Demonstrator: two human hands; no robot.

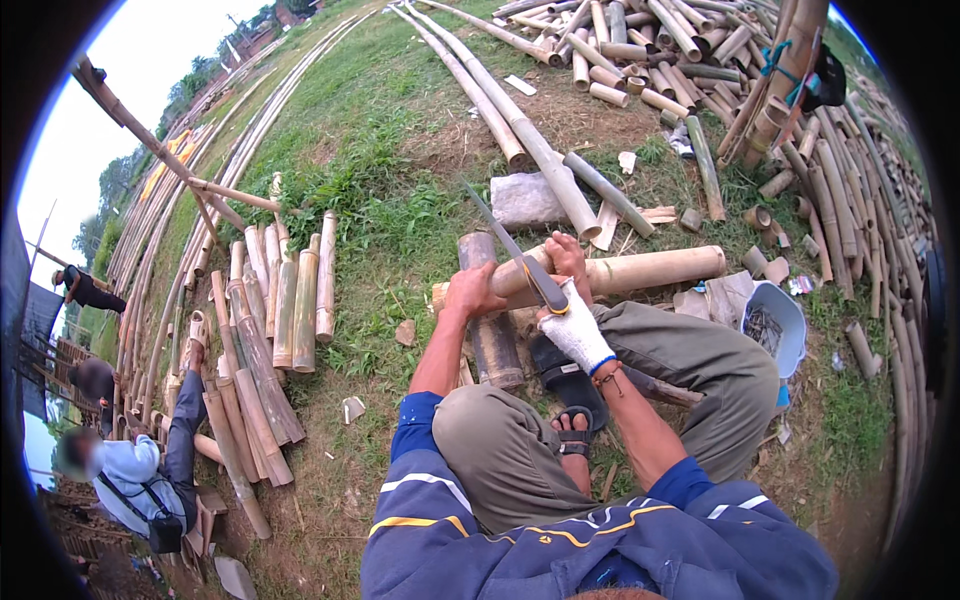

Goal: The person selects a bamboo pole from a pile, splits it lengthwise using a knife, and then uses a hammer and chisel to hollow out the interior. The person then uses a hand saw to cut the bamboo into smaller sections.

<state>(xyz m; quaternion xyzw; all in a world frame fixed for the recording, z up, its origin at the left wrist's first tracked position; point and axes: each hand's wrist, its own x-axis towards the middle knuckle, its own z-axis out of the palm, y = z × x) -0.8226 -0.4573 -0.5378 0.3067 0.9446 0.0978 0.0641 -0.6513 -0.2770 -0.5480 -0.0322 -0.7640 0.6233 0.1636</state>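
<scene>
My right hand (577,330), in a white knitted glove, grips the dark handle of a handsaw (545,285). The saw's long narrow blade points away and to the left, crossing a piece of bamboo (513,283). On the left side of the blade, my bare left hand (472,292) is closed around that bamboo. My bare foot (567,256) presses on it close to the saw. A thick pale bamboo length (655,268) extends to the right; how it meets the gripped piece is hidden. Beneath lies a dark, weathered log (490,335), set crosswise.
Cut bamboo lengths (305,300) lie at left, near a seated person (150,470). Ahead are a stone block (525,200) and long poles (520,130). A bamboo pile (640,50) stands far right; a pale blue tub (790,325) sits beside my knee. An empty sandal (565,375) lies below the saw.
</scene>
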